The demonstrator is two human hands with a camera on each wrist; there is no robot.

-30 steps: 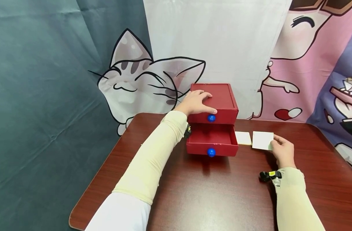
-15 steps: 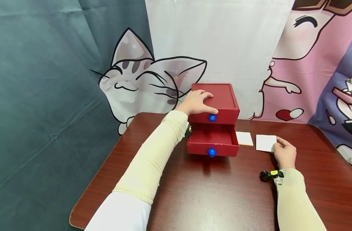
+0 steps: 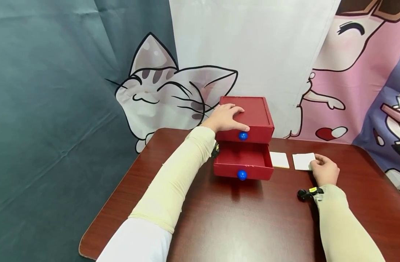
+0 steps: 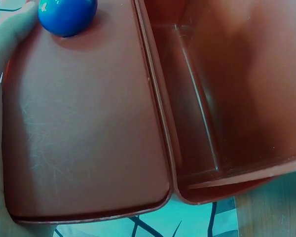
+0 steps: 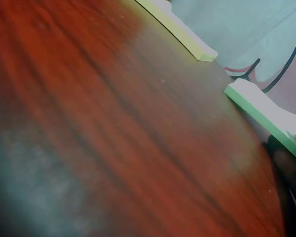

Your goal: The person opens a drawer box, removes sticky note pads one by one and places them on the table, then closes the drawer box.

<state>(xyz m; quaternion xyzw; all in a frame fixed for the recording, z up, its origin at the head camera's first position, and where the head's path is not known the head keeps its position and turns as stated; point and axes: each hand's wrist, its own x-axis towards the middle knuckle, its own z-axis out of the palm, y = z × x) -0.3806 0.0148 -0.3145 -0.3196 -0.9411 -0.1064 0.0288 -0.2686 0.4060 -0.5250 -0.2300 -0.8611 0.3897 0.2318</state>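
Observation:
In the head view, my left hand rests on the top left of a red two-drawer box, fingers spread and thumb along the front edge. The upper drawer is closed. Its blue knob shows near the thumb in the left wrist view. Below, the lower drawer is pulled out, with no contents visible. My right hand pinches the right side of a square note pad, white on top with a green edge. Whether the pad fully touches the table cannot be told.
A second white-topped note pad with a yellow edge lies between the box and the held pad. The brown wooden table ends at a cartoon-printed cloth backdrop.
My right hand has shifted slightly right and lowered the green-edged note pad, which tilted up toward me before and lies flatter now. The left hand and the drawers hold their places.

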